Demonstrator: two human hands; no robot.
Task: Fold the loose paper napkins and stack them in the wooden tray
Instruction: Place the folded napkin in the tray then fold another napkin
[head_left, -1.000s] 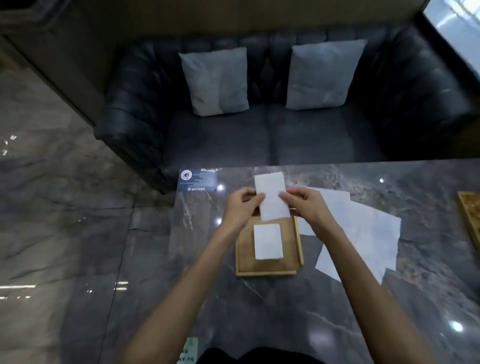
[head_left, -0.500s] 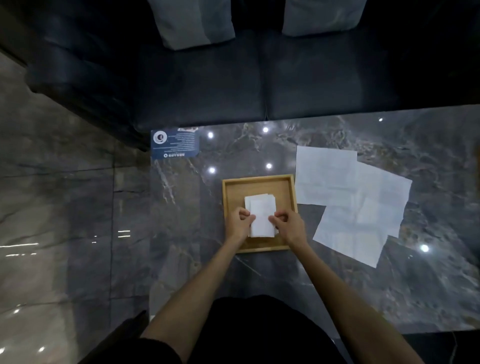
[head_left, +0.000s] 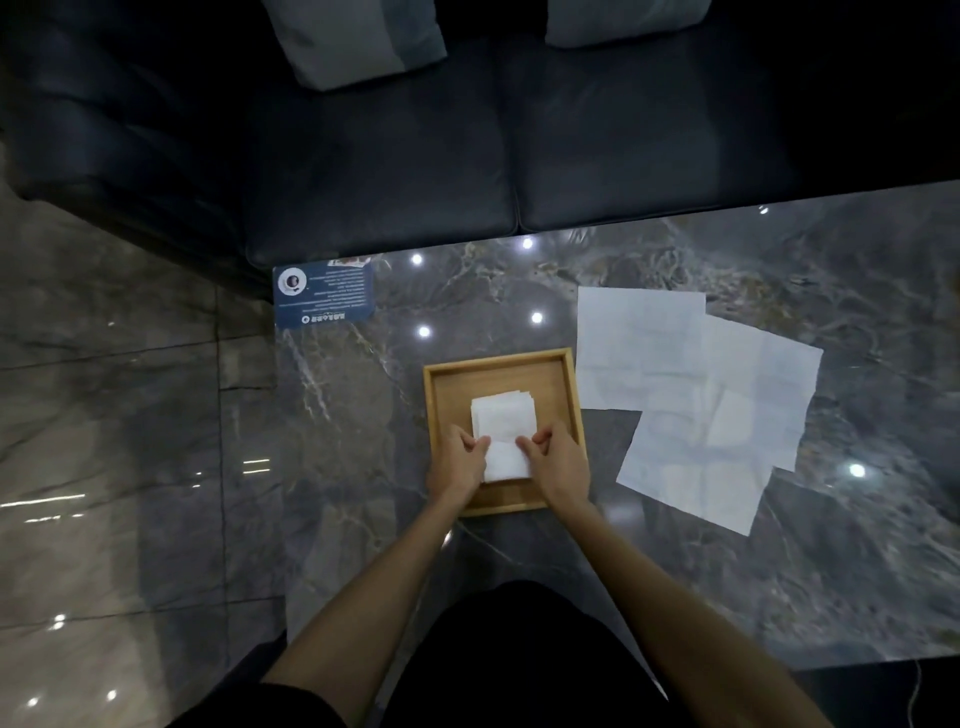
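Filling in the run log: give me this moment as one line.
stage: stacking | left hand: on folded napkin | right hand: on folded napkin | tray: holds stack | loose napkins: on table, right of tray

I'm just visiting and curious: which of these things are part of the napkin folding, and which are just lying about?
Part of the job:
- folded napkins, under both hands
- tray holding them
- loose napkins, flat on the table right of the tray
- left hand, right hand

Just lying about:
- blue card at the table's corner
- sofa
- cushions
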